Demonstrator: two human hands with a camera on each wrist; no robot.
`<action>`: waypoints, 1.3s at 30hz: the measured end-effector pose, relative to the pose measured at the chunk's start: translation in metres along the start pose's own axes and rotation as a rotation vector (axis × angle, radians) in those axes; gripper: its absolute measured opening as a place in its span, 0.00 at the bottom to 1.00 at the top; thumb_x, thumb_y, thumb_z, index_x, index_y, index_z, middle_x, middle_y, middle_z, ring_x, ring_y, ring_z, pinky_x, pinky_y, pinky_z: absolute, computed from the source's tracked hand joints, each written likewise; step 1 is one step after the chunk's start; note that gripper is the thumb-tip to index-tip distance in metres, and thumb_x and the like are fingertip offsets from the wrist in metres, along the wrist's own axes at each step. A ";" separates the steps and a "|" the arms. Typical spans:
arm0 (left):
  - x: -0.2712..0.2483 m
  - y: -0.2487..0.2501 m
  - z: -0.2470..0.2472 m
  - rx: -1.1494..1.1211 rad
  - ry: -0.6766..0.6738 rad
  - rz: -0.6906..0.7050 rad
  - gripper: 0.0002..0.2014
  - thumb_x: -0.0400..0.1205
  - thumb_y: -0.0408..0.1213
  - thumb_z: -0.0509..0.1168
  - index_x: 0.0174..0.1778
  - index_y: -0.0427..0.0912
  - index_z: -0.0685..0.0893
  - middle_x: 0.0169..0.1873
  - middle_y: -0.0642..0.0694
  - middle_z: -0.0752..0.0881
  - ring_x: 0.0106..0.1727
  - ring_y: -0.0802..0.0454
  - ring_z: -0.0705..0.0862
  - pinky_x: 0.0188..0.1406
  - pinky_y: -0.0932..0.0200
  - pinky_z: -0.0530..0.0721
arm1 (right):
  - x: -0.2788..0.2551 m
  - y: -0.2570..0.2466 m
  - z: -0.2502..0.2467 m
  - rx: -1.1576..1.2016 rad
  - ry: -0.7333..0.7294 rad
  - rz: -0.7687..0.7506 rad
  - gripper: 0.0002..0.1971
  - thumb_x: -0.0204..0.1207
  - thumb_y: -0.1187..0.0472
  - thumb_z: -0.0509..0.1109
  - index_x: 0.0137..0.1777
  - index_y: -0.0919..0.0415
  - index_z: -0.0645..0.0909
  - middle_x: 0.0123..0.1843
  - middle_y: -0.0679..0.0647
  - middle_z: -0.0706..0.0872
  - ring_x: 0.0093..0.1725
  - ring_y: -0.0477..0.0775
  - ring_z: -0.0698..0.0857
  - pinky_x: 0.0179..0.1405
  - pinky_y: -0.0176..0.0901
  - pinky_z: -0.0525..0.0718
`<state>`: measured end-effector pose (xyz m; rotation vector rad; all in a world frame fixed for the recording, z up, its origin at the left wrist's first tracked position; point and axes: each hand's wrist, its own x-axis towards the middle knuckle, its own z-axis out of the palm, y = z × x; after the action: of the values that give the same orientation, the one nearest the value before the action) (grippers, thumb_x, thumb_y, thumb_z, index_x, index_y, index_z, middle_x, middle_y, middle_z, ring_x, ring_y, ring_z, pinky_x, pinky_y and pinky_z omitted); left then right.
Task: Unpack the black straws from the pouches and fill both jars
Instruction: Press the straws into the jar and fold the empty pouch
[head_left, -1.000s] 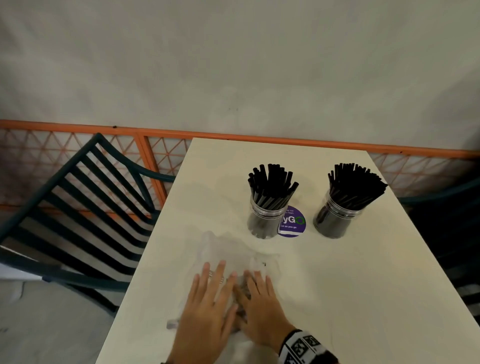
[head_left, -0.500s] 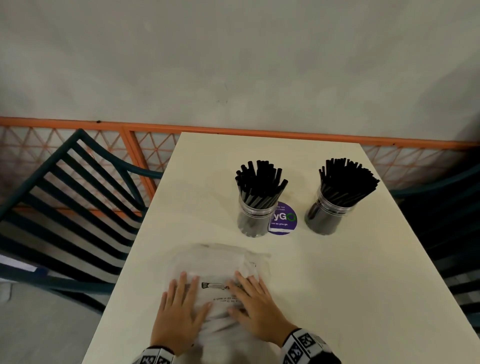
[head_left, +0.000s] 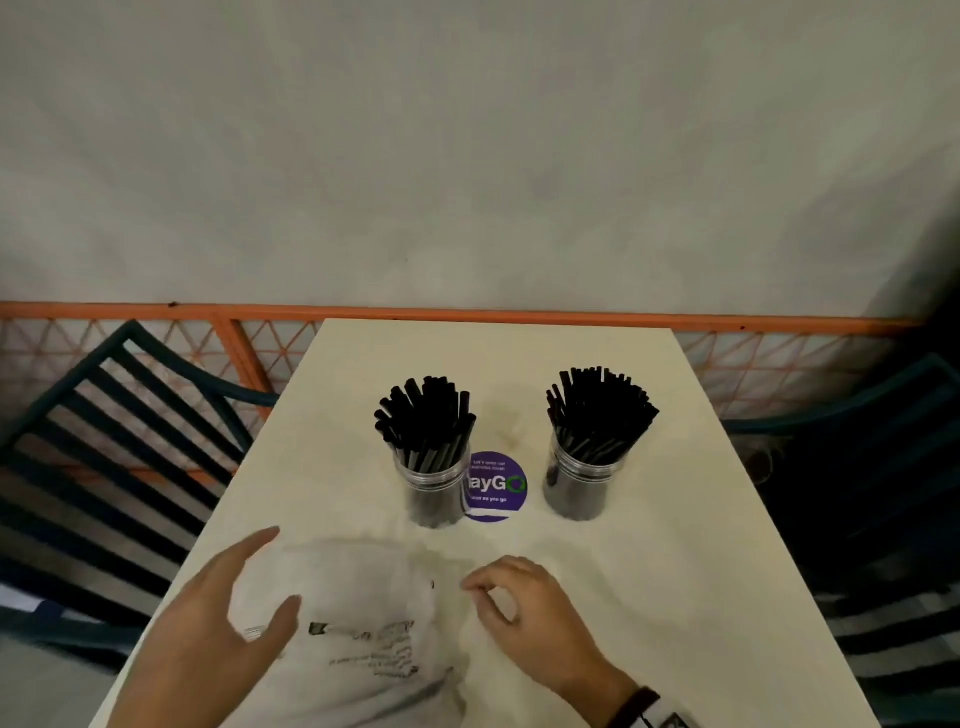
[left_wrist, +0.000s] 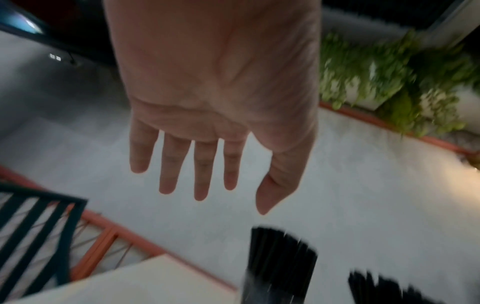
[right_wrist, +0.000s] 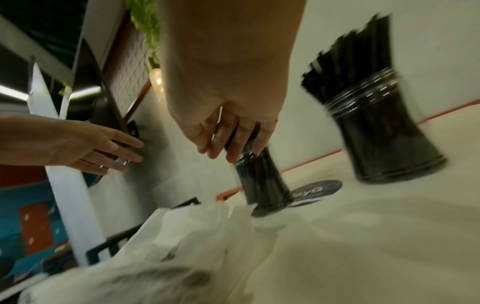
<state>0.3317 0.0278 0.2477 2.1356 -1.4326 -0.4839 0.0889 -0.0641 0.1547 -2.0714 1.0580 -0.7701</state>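
Two clear jars stand side by side on the cream table (head_left: 675, 571), the left jar (head_left: 434, 493) and the right jar (head_left: 579, 488), both packed with upright black straws (head_left: 426, 421). Flattened clear pouches (head_left: 363, 613) with black print lie at the near edge, with no straws visible in them. My left hand (head_left: 275, 569) hovers over the pouches' left side, fingers straight and spread (left_wrist: 197, 181), holding nothing. My right hand (head_left: 483, 592) sits just right of the pouches with loosely curled fingers (right_wrist: 231, 148), also holding nothing. The wrist views are motion-blurred.
A round purple sticker (head_left: 496, 486) lies on the table between the jars. A dark slatted chair (head_left: 104, 441) stands at the left and another (head_left: 857, 467) at the right. An orange mesh railing (head_left: 467, 313) and a grey wall run behind the table's far edge.
Both hands were pressing flat on the pouches. They have since lifted off and moved apart, the left to the left and the right to the right, its fingers now curled.
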 end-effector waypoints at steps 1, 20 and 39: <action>-0.001 0.015 -0.003 -0.049 0.035 0.027 0.29 0.70 0.42 0.73 0.52 0.76 0.64 0.56 0.59 0.75 0.47 0.48 0.79 0.47 0.51 0.77 | -0.003 0.007 -0.017 0.038 0.065 0.044 0.12 0.70 0.51 0.62 0.45 0.50 0.86 0.41 0.38 0.87 0.46 0.41 0.83 0.49 0.26 0.77; 0.129 0.165 0.214 -0.541 -0.477 0.107 0.70 0.46 0.66 0.77 0.79 0.49 0.44 0.79 0.51 0.58 0.80 0.54 0.56 0.78 0.55 0.59 | 0.077 0.126 -0.170 0.176 -0.045 0.269 0.59 0.48 0.40 0.84 0.74 0.32 0.48 0.77 0.37 0.60 0.78 0.36 0.58 0.79 0.43 0.61; 0.155 0.168 0.226 -0.753 -0.540 0.272 0.58 0.54 0.42 0.84 0.75 0.57 0.54 0.64 0.63 0.75 0.66 0.73 0.73 0.65 0.74 0.72 | 0.086 0.123 -0.130 0.315 0.062 0.195 0.63 0.48 0.50 0.88 0.78 0.39 0.49 0.77 0.46 0.65 0.77 0.44 0.67 0.76 0.51 0.71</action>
<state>0.1403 -0.2173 0.1653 1.2353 -1.4522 -1.3155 -0.0205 -0.2298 0.1531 -1.6634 1.0767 -0.8463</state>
